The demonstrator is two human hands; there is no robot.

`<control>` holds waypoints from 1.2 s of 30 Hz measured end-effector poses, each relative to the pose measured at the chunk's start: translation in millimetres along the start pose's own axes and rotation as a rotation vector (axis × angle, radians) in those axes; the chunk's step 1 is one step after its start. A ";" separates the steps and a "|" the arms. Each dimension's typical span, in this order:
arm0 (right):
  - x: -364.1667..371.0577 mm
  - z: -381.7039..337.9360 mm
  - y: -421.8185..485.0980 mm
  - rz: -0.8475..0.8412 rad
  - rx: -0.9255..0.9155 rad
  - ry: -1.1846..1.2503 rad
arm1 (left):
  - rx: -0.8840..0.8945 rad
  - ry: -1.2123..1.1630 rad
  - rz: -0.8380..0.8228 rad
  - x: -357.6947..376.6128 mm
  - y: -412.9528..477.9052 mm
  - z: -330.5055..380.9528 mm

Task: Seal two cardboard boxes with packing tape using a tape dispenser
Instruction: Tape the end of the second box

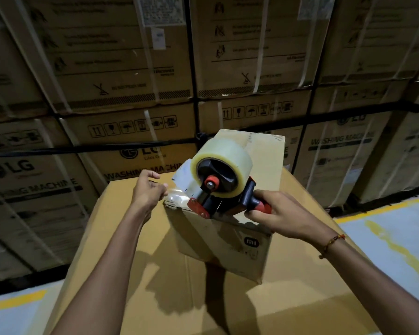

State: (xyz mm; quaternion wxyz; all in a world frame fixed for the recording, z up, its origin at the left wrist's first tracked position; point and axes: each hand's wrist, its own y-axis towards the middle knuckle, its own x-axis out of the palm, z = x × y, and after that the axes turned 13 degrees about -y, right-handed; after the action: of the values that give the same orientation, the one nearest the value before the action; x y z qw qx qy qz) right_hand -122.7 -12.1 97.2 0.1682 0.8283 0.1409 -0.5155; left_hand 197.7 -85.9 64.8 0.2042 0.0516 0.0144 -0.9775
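We note the right hand (271, 213) gripping the tape dispenser (218, 187) and the left hand (148, 189) pinching the tape end (177, 195) at the small box (228, 243) edge. We advise pressing it flat, then drawing straight along the seam.

Stacked cartons (121, 68) block the far side; free room lies above the bare large box (155, 274).

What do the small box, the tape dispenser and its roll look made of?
Small box: matte brown cardboard, judging by its creased edges. Tape dispenser: apparently hard plastic, black and red, with a slight sheen. Tape roll: glossy, translucent yellowish film, likely plastic.
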 end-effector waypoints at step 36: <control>20.3 1.4 3.3 -0.038 -0.007 -0.101 | 0.139 -0.002 -0.010 -8.1 -4.2 -48.4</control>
State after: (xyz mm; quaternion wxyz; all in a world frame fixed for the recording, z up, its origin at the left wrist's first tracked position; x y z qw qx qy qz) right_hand -113.7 -14.4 78.8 0.1681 0.7979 0.1495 -0.5592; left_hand 208.0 -76.4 17.5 0.1952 0.0647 -0.0536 -0.9771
